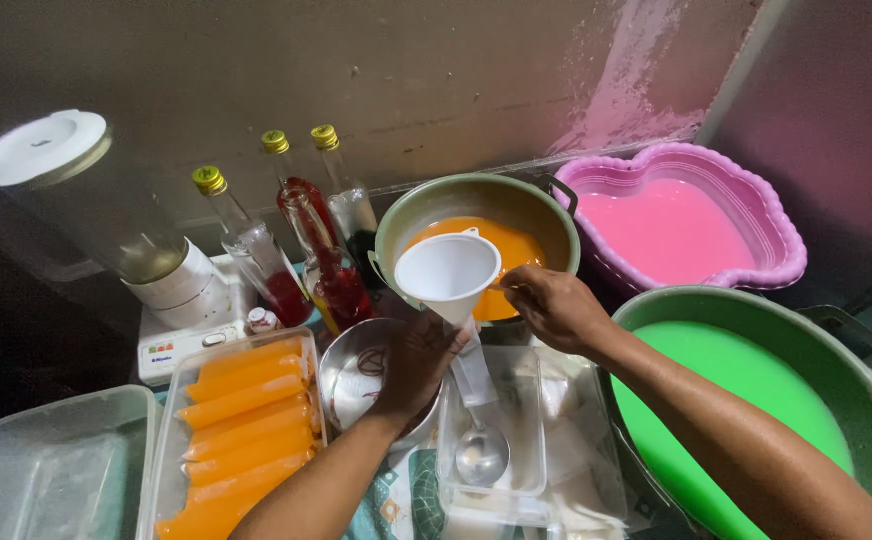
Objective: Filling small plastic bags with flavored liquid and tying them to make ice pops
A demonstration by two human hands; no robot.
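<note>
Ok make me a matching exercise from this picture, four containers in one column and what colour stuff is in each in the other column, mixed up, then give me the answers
Containers:
1. Heart-shaped basin
2. Large green basin, front right
3. Metal pot behind the white funnel
4. Clear tray, front left

Contents:
A. Orange filled tubes
B. Green liquid
C. Pink liquid
D. Orange liquid

Pairs: 1-C, 2-B, 3-D, 4-A

The left hand holds the funnel's spout; the right hand reaches at the pot's rim.
</note>
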